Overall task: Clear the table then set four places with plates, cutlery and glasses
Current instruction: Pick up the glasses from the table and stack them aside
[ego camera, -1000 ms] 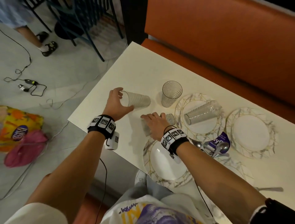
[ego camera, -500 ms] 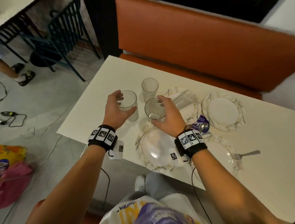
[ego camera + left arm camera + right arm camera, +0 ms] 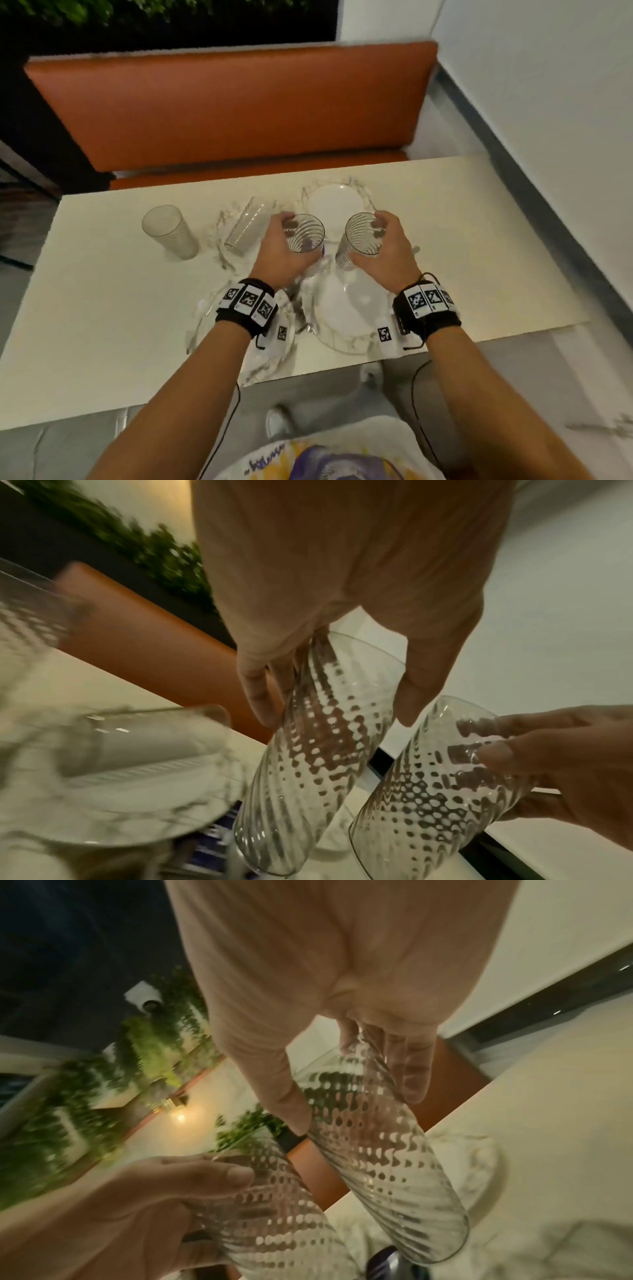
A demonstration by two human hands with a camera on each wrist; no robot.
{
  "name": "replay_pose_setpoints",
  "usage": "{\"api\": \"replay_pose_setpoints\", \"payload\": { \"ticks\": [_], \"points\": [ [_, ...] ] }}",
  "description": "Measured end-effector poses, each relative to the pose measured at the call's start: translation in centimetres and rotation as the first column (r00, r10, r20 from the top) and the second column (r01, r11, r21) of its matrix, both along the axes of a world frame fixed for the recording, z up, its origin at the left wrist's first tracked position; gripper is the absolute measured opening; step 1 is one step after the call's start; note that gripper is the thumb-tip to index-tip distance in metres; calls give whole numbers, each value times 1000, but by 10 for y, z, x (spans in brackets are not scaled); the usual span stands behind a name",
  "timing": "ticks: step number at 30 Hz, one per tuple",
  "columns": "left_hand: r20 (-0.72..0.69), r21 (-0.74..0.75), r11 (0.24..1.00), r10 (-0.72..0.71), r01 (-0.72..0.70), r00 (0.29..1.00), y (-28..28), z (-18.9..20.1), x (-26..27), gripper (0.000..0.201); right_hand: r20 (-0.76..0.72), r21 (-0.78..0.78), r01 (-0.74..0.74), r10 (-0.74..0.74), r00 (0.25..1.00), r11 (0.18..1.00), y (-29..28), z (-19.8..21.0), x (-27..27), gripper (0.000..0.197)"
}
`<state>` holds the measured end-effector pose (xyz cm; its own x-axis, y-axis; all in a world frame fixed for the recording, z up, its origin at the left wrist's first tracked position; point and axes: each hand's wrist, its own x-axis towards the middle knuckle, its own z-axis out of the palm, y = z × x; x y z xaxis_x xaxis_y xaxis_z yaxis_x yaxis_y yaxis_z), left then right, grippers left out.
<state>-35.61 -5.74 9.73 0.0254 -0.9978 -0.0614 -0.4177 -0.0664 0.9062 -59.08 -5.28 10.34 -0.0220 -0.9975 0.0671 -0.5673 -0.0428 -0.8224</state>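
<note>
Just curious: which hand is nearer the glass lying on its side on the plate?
Left. The left hand, holding its own glass, is right beside the lying glass; the right hand is farther off to the right.

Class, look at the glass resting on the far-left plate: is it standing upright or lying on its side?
Lying on its side. The glass rests lengthwise across the plate, its open mouth facing sideways, unlike the standing glass beside it.

Orange bench [image 3: 233, 106] runs along the far side, its back upright against a dark pane with greenery [image 3: 164, 10] above. White wall [image 3: 548, 85] on the right, grey floor [image 3: 534, 387] below it. A white shoe [image 3: 277, 423] shows underneath, and a printed shirt [image 3: 325, 460] fills the bottom edge
</note>
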Motion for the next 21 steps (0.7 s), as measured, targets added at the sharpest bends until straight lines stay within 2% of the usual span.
{"api": "replay_pose_setpoints", "payload": {
  "ticks": [8,14,21],
  "points": [
    [46,91,980,-181,176,982,-74,-7,-184,100,-38,101,300,-298,954,948,-41,-30,-183,96],
    [115,143,969,-218,201,969,-125,-27,-290,99,-116,153,351,-336,935,924,-86,-55,-280,95],
    [177,160,965,-233,206,956,-176,-39,-359,98,-150,193,340,-315,937,920,-144,-72,-334,95]
  ]
}}
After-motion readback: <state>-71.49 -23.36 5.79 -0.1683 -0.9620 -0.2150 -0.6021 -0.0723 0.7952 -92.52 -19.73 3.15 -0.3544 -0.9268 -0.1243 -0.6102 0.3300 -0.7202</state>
